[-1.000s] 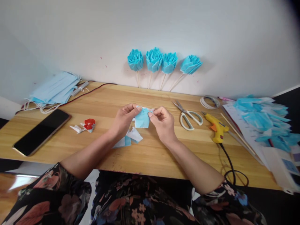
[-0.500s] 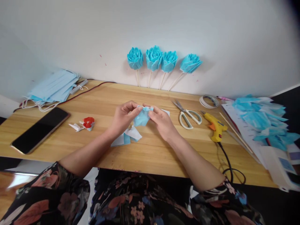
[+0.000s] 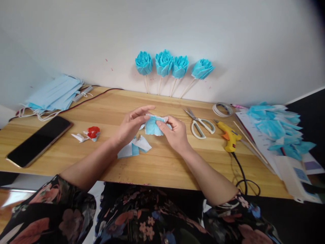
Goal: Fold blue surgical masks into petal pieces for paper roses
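A small light-blue piece of fabric (image 3: 153,126) with a white underside is between my hands, above the table's middle. My right hand (image 3: 176,132) pinches its right part, the thumb lying across the blue face and the other fingers behind. My left hand (image 3: 129,125) is at the left edge; its index finger stretches out above, apart from the thumb, whose tip touches the upper left corner. Below the hands, cut blue and white fabric pieces (image 3: 130,149) lie on the wooden table (image 3: 162,169). The lower fingers of my left hand are partly hidden.
Several blue fabric flowers (image 3: 164,63) on sticks lean against the wall. Scissors (image 3: 201,123), a tape roll (image 3: 222,110) and a yellow glue gun (image 3: 230,137) lie right, beside heaped blue fabric (image 3: 276,125). Left are face masks (image 3: 54,93), a phone (image 3: 39,140) and red-and-white scraps (image 3: 93,133).
The blue piece was gripped by both hands and got crumpled, then spread flatter again. My left index finger has lifted and straightened; my right thumb has moved inward over the piece. The view shifted slightly.
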Demonstrator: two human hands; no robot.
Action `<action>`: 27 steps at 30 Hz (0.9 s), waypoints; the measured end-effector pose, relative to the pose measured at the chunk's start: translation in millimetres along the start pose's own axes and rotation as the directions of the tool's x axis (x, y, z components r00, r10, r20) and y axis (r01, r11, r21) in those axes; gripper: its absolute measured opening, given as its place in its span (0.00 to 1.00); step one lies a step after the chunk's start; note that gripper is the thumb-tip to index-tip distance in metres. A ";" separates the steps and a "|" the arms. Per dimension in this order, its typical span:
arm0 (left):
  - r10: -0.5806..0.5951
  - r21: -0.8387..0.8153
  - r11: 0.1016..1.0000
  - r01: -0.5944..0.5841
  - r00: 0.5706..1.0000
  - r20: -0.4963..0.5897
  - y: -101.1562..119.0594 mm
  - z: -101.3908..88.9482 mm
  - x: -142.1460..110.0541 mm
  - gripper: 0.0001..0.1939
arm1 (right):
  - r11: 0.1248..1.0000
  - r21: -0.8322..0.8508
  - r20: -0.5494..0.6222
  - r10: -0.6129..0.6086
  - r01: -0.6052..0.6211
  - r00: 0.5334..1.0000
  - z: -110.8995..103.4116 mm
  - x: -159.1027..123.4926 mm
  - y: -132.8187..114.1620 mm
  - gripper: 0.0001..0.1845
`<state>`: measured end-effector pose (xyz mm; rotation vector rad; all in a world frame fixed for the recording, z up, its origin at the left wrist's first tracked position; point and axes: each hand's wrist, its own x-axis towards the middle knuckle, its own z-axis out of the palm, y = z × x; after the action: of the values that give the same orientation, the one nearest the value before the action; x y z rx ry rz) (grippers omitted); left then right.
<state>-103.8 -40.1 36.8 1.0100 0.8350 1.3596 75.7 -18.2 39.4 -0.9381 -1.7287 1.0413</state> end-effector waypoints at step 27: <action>0.124 0.453 0.888 -0.075 0.989 -0.078 12.8 -0.2 -0.5 0.15 | 0.947 0.234 0.117 0.198 -0.220 0.973 2.9 1.5 16.9 0.18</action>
<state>-108.8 -41.3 48.6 1.3624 1.2296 1.3428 75.1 -11.5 23.6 -0.9398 -1.5514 1.4228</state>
